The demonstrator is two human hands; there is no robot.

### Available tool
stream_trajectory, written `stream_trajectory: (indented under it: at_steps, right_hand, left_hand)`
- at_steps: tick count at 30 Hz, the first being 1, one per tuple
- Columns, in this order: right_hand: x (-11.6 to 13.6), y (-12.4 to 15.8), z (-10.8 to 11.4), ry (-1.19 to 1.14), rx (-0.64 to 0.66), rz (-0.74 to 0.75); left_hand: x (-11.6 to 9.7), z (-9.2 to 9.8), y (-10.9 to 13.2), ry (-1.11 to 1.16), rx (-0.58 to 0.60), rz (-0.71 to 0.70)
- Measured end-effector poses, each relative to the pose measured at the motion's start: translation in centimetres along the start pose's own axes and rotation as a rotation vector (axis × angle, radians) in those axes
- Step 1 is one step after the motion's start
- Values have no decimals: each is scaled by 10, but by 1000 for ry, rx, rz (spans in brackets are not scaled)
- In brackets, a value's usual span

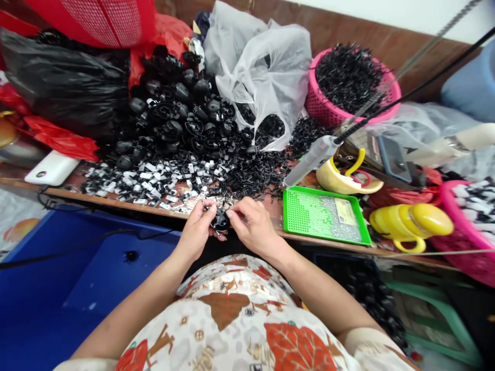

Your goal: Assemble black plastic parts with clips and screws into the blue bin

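My left hand [198, 226] is closed around a black plastic housing [220, 221], rounded and open-faced, at the bench's front edge. My right hand [253, 224] is pinched at the right side of that housing; whatever lies between its fingertips is too small to make out. Just beyond my hands are small white-and-black clips [150, 178] and a heap of thin black plastic pieces [253, 172]. Behind these rises a large pile of similar black housings [178, 113]. To the right of my right hand lies a green tray [288, 211] with small shiny metal parts.
A hanging grey power screwdriver [311, 159] slants over the bench, left of a yellow cup [398, 224]. A pink basket [320, 105] of black pieces stands behind. A blue bin [112, 278] sits below left; a white device [52, 167] lies at the bench's left.
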State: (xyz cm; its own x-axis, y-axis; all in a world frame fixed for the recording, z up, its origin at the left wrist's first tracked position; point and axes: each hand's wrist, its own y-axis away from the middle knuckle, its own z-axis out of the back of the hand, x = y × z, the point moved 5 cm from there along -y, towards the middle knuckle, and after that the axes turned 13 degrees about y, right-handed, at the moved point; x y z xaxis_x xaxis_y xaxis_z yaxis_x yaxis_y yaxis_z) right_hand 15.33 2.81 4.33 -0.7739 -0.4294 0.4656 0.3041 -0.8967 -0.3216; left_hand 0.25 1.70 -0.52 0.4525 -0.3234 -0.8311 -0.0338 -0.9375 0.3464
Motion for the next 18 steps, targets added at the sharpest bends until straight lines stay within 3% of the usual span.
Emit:
stream_trajectory:
  at_steps: [9,13,15,18]
  right_hand:
    - [-13,-5,-4,27,34,21]
    - [-17,-5,4,-101,-61,20]
    - [-16,-4,6,-130,-61,61]
    - [-6,1,1,-74,47,207]
  left_hand:
    - [2,-11,-16,-45,61,74]
    - [4,-9,-24,13,61,128]
    - [5,-9,-26,34,61,157]
    - [7,-10,-26,58,71,192]
